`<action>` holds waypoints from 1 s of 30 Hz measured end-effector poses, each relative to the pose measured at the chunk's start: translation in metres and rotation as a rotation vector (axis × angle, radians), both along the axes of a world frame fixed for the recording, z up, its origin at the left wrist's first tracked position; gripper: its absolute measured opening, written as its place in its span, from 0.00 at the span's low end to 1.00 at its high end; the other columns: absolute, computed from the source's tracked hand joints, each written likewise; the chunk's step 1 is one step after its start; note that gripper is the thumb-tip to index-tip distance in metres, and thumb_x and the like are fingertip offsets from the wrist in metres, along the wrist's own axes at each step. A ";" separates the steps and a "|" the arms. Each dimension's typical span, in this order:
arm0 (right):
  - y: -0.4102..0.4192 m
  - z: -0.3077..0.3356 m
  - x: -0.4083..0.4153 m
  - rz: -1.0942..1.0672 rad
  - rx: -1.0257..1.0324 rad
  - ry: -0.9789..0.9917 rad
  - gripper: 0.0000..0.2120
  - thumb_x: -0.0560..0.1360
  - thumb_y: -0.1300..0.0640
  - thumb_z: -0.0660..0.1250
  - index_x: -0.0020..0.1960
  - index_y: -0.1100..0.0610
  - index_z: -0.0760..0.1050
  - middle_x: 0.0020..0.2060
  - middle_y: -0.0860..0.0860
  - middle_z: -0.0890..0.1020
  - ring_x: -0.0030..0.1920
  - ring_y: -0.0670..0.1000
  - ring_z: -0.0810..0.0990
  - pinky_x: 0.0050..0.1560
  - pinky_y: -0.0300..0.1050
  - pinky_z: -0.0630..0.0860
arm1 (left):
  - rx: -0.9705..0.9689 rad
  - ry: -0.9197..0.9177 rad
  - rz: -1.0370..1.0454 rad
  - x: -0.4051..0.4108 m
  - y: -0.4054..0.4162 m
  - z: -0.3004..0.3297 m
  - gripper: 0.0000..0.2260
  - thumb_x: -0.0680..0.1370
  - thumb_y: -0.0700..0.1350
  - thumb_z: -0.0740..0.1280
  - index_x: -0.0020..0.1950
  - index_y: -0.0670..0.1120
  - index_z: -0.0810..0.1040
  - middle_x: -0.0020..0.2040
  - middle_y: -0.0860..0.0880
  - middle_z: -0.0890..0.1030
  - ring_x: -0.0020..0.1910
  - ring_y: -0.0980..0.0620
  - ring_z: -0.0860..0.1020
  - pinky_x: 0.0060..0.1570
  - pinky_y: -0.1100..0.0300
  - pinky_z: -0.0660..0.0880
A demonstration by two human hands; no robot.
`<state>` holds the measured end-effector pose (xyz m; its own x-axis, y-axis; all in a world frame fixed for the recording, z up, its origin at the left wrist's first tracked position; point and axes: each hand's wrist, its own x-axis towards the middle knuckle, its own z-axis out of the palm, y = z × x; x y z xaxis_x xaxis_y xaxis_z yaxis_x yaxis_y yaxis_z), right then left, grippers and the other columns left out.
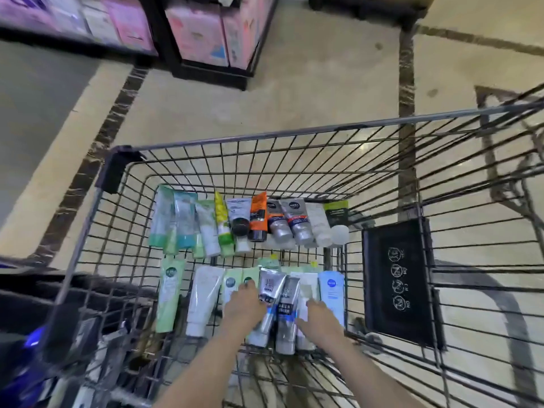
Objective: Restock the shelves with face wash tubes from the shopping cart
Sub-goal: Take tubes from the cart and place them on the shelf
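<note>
1. Both arms reach down into the dark wire shopping cart (206, 140), where the face wash tubes lie in two rows on its mesh floor.
2. The far row runs from a pale green tube (160, 219) through an orange tube with a black cap (258, 217) to a white-capped dark tube (337, 219); the near row sits just below it.
3. The left hand (244, 303) lies over the near row with its fingers curled onto a silver tube with a dark label (269, 293), apparently gripping it. Motion blur leaves the hold uncertain.
4. The right hand (318, 318) rests on a white tube (306, 290) beside a silver-and-blue tube (287, 313); I cannot tell whether its fingers are clenched or released.
5. The tubes in the near row touch and partly overlap, so lifting one could drag or topple a neighbour.
6. Slim tubes could slip into gaps in the mesh if nudged on end.
7. A loose hold on a glossy tube might drop it.
8. The dark shelf base holding pink boxes (203, 36) stands well apart across the tiled floor (294, 92), so the carry is long.
</note>
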<state>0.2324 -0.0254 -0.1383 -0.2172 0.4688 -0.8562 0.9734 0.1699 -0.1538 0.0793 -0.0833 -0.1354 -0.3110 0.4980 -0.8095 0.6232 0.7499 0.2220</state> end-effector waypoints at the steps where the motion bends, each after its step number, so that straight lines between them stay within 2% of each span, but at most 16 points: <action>1: 0.000 -0.008 -0.001 -0.020 -0.009 0.001 0.25 0.78 0.47 0.60 0.69 0.60 0.62 0.66 0.58 0.68 0.65 0.57 0.70 0.61 0.48 0.71 | -0.021 -0.019 0.016 0.000 0.002 -0.010 0.25 0.78 0.48 0.63 0.70 0.42 0.59 0.66 0.41 0.70 0.62 0.43 0.72 0.58 0.50 0.73; 3: 0.000 -0.020 -0.003 -0.082 -0.007 0.013 0.23 0.78 0.47 0.61 0.67 0.59 0.65 0.64 0.56 0.71 0.62 0.56 0.73 0.57 0.46 0.72 | -0.085 -0.045 0.025 0.000 0.001 -0.028 0.32 0.77 0.50 0.65 0.74 0.40 0.53 0.67 0.40 0.69 0.63 0.42 0.72 0.59 0.50 0.72; 6: -0.002 -0.032 -0.008 -0.178 0.026 0.042 0.18 0.77 0.47 0.63 0.59 0.58 0.70 0.57 0.54 0.76 0.56 0.54 0.76 0.51 0.43 0.72 | -0.170 -0.092 0.045 -0.001 0.001 -0.048 0.35 0.75 0.53 0.67 0.74 0.39 0.54 0.67 0.42 0.71 0.64 0.44 0.72 0.61 0.51 0.72; 8: -0.005 -0.036 -0.012 -0.209 0.056 0.059 0.16 0.76 0.46 0.64 0.55 0.57 0.69 0.53 0.54 0.78 0.53 0.54 0.78 0.45 0.42 0.71 | -0.208 -0.139 0.068 0.001 0.001 -0.055 0.37 0.74 0.53 0.68 0.74 0.38 0.53 0.67 0.41 0.71 0.65 0.44 0.71 0.61 0.53 0.71; 10: -0.011 -0.036 -0.016 -0.232 0.084 0.080 0.15 0.75 0.47 0.65 0.54 0.56 0.66 0.51 0.52 0.79 0.52 0.53 0.79 0.40 0.41 0.66 | -0.216 -0.161 0.093 0.006 0.000 -0.058 0.42 0.74 0.52 0.68 0.75 0.37 0.46 0.69 0.40 0.69 0.65 0.43 0.71 0.60 0.54 0.71; 12: -0.018 -0.034 -0.020 -0.237 0.115 0.096 0.16 0.76 0.49 0.65 0.57 0.56 0.65 0.51 0.52 0.79 0.51 0.54 0.80 0.38 0.41 0.66 | -0.195 -0.159 0.131 0.010 -0.003 -0.060 0.44 0.74 0.52 0.69 0.76 0.38 0.43 0.68 0.40 0.69 0.64 0.43 0.71 0.59 0.54 0.72; 14: -0.024 -0.035 -0.023 -0.232 0.153 0.105 0.17 0.76 0.50 0.64 0.59 0.56 0.64 0.51 0.53 0.79 0.50 0.54 0.80 0.38 0.41 0.67 | -0.178 -0.144 0.162 0.012 -0.006 -0.061 0.42 0.72 0.52 0.70 0.75 0.38 0.48 0.64 0.40 0.73 0.61 0.43 0.74 0.57 0.54 0.75; 17: -0.027 -0.037 -0.024 -0.274 0.151 0.095 0.16 0.76 0.50 0.64 0.59 0.56 0.66 0.51 0.53 0.80 0.51 0.54 0.80 0.38 0.41 0.67 | -0.176 -0.139 0.164 0.011 -0.006 -0.059 0.34 0.72 0.51 0.71 0.70 0.39 0.57 0.58 0.43 0.76 0.55 0.45 0.77 0.52 0.55 0.77; 20: -0.023 -0.037 -0.023 -0.370 0.111 0.111 0.10 0.76 0.52 0.66 0.53 0.54 0.69 0.50 0.52 0.80 0.50 0.53 0.79 0.39 0.39 0.66 | -0.141 -0.160 0.156 0.008 -0.002 -0.053 0.23 0.73 0.51 0.70 0.60 0.41 0.66 0.55 0.46 0.77 0.52 0.48 0.77 0.51 0.57 0.76; 22: -0.018 -0.035 -0.021 -0.407 0.092 0.130 0.08 0.75 0.53 0.67 0.49 0.54 0.69 0.45 0.51 0.78 0.45 0.51 0.76 0.40 0.38 0.66 | -0.112 -0.166 0.173 0.004 0.001 -0.047 0.17 0.73 0.50 0.69 0.53 0.44 0.66 0.50 0.47 0.75 0.48 0.50 0.76 0.50 0.58 0.75; 24: -0.013 -0.031 -0.019 -0.442 0.084 0.154 0.07 0.75 0.54 0.67 0.47 0.54 0.70 0.42 0.49 0.75 0.42 0.49 0.73 0.39 0.38 0.66 | -0.073 -0.177 0.209 -0.001 0.001 -0.042 0.17 0.73 0.50 0.69 0.54 0.44 0.67 0.48 0.48 0.75 0.45 0.51 0.74 0.50 0.59 0.76; 27: -0.003 -0.020 -0.016 -0.496 0.080 0.220 0.07 0.74 0.56 0.68 0.51 0.57 0.75 0.42 0.49 0.76 0.42 0.49 0.74 0.32 0.33 0.66 | -0.001 -0.187 0.275 -0.009 0.001 -0.027 0.25 0.73 0.49 0.70 0.64 0.40 0.64 0.56 0.44 0.76 0.46 0.51 0.72 0.45 0.62 0.71; 30: 0.006 -0.004 -0.012 -0.519 0.083 0.295 0.06 0.73 0.56 0.70 0.47 0.57 0.77 0.39 0.51 0.80 0.40 0.50 0.76 0.30 0.31 0.65 | 0.083 -0.200 0.340 -0.016 0.001 0.000 0.27 0.72 0.49 0.71 0.64 0.40 0.63 0.59 0.43 0.76 0.50 0.49 0.75 0.47 0.59 0.71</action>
